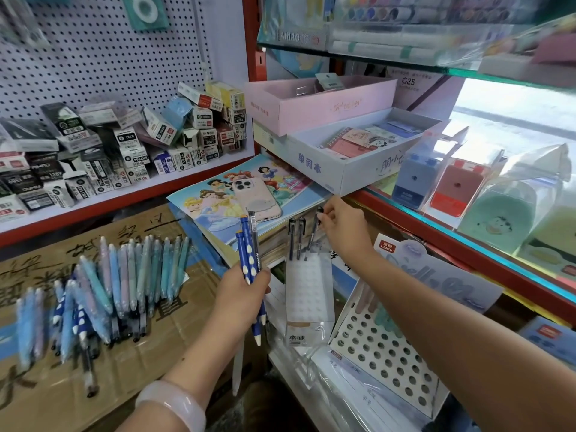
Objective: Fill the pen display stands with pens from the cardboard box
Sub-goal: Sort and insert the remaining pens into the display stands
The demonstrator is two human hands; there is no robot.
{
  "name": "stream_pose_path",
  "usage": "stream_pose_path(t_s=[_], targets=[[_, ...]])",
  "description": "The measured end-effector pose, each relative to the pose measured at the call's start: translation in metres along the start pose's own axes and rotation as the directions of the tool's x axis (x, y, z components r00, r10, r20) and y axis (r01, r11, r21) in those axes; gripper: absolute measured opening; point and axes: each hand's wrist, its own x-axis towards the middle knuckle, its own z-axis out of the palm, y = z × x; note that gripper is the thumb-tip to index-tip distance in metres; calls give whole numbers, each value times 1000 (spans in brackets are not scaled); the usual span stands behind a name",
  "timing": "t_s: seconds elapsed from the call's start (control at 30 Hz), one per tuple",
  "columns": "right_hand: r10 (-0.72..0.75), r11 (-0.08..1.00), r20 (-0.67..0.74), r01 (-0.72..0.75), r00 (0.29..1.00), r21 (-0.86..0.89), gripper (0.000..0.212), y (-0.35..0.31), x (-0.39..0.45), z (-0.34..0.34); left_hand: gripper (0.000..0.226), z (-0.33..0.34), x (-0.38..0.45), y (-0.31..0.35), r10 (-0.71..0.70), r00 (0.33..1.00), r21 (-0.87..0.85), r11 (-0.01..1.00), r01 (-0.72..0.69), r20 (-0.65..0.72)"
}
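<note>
1. right hand (341, 227) pinches the cap of a dark pen (314, 233), setting it into the clear stand (308, 294); fingers closed on it.
2. left hand (241, 289) is clenched round a small bunch (251, 260): two blue pens and a dark one, tips down.
3. the clear stand holds two more dark pens (296, 236) just beside the one going in; the rest of it looks empty.
4. the white stand (383, 353) to its right has a few pastel pens at the back and most holes open.
5. a big heap of pens (103, 285) lies on the flattened cardboard (149, 369) to the left, well apart from the stands.
6. i'd say the job is barely begun: a handful placed, dozens left.
7. a phone (257, 198) sits on a picture book (224, 194) behind.
</note>
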Motion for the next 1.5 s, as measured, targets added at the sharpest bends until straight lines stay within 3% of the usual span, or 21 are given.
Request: stream_pose_path(t_s=[0.23, 0.37, 0.47, 0.53, 0.63, 0.7, 0.83, 0.97, 1.17, 1.27, 1.37, 1.5], targets=[[9, 936, 145, 42, 989, -350, 18, -4, 5, 8, 16, 2, 0, -1, 23, 999, 4, 1000, -23, 28], [67, 936, 166, -4, 984, -353, 23, -6, 5, 8, 16, 3, -1, 0, 40, 998, 7, 999, -40, 43], [80, 975, 127, -51, 989, -218, 24, -7, 3, 1, 16, 3, -2, -1, 43, 997, 10, 999, -44, 59], [28, 1000, 100, -27, 995, -11, 24, -15, -1, -7, 19, 3, -3, -1, 50, 995, 23, 998, -53, 88], [-71, 946, 333, -42, 940, 322, 24, -39, -14, -19, 17, 6, -5, 1, 67, 988, 13, 997, -70, 138], [-108, 908, 466, -103, 878, 406, 20, -51, -22, -21, 16, 8, -7, 3, 77, 984, -3, 997, -77, 161], [-93, 829, 512, -218, 854, 514, 10, -54, -26, -20, 13, 11, -10, 6, 65, 979, -28, 998, -60, 192], [-13, 797, 443, -259, 896, 546, 15, -48, -25, -28, 14, 12, -13, 8, 38, 969, -132, 991, -6, 244], [-42, 777, 444, -250, 895, 577, 10, -39, -25, -41, 23, 18, -13, 7, 18, 966, -121, 993, 13, 257], [57, 806, 241, -187, 969, 562, 12, -37, -17, -52, 30, 16, -8, 8, 0, 988, -133, 991, 21, 154], [181, 820, 3, -153, 983, 552, 8, -31, -5, -60, 35, 14, -3, 3, 33, 998, -38, 999, -32, 46], [127, 939, -95, -89, 987, 333, 7, -19, -2, -47, 36, 12, 3, -3, 63, 998, 18, 998, -62, -25]])
